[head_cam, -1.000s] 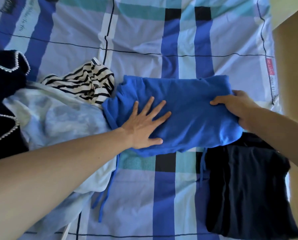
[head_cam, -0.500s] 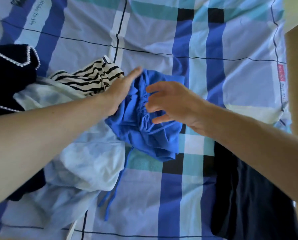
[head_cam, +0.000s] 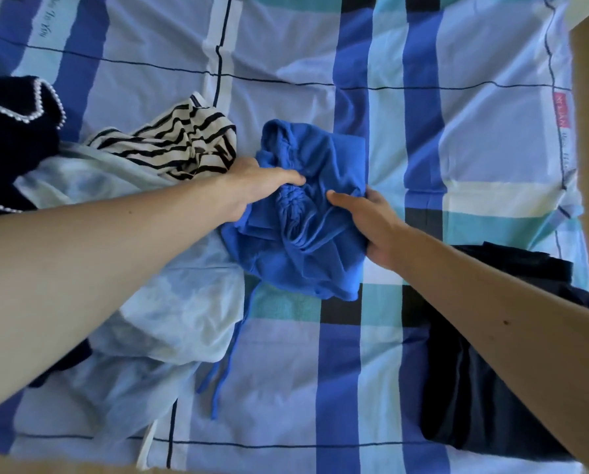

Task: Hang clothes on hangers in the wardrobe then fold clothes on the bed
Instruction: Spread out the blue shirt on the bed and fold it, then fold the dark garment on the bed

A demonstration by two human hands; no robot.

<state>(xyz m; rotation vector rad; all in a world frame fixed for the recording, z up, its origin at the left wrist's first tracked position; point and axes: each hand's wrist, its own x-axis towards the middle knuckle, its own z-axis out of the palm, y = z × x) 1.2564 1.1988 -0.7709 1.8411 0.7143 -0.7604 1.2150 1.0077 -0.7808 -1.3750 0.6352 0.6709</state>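
We see soft, even daylight with a cool blue cast. The sheet beyond the left hand is brightest, its pale squares nearly washed out. Shadows are faint and soft-edged: a dim band under the right hand, and darker creases in the blue cloth between both hands. The dark cloth nearer us than the right hand is almost black, its detail lost. The sheet's lines bow toward the frame edges, and both forearms swell there. Lettering on the red label, far right of the right hand, is too soft to read.

Checked bed under scattered clothes
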